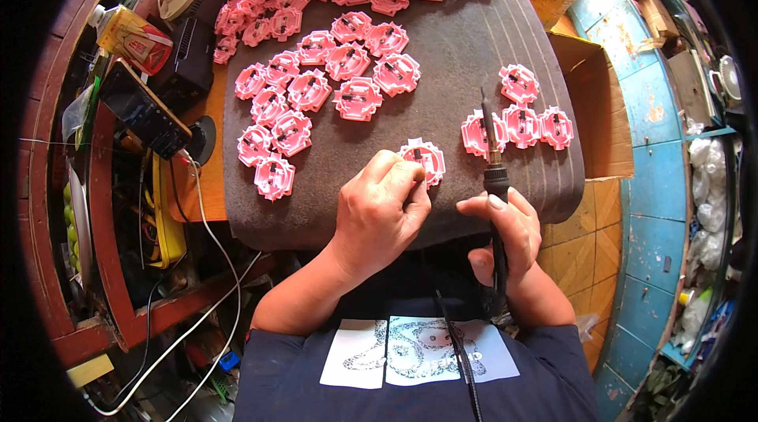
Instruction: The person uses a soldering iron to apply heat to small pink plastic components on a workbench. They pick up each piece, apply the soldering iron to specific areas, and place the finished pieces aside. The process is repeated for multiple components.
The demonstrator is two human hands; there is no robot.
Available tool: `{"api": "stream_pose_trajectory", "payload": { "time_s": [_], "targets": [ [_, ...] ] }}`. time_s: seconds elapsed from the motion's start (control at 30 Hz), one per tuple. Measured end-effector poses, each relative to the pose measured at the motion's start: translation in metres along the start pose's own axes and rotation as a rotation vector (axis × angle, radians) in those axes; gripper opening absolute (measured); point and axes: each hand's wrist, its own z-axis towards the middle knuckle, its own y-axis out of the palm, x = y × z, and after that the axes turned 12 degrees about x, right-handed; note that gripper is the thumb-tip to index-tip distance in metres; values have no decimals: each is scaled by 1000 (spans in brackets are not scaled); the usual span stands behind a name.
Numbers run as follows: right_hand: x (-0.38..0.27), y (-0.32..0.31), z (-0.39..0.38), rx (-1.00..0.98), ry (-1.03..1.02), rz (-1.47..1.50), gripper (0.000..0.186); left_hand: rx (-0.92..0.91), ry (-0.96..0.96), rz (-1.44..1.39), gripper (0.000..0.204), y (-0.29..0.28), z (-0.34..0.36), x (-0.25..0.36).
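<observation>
Head | left hand (pixel 380 213) pinches pink toothed part (pixel 424 158) (round) | right hand (pixel 502 226) grips soldering iron (pixel 493 161)

Cardboard box (pixel 588 98) just right of grey mat (pixel 458 43), black phone (pixel 144 112) left of mat, yellow bottle (pixel 130 37) beyond phone, white cable (pixel 207 296) below mat's left corner

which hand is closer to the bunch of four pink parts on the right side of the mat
Right. The right hand, gripping the soldering iron, sits just below the four pink parts. The left hand is farther left, on a single pink part.
</observation>
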Motion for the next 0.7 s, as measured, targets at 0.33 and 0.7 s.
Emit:
{"api": "stream_pose_trajectory", "payload": {
  "time_s": [0.33, 0.7],
  "targets": [
    [-19, -22, 6, -32, 40, 44, 33, -10, 4, 11, 12, 1, -1, 0],
    [-20, -18, 7, -56, 10, 43, 31, -16, 17, 6, 12, 0, 0, -1]
  ]
}}
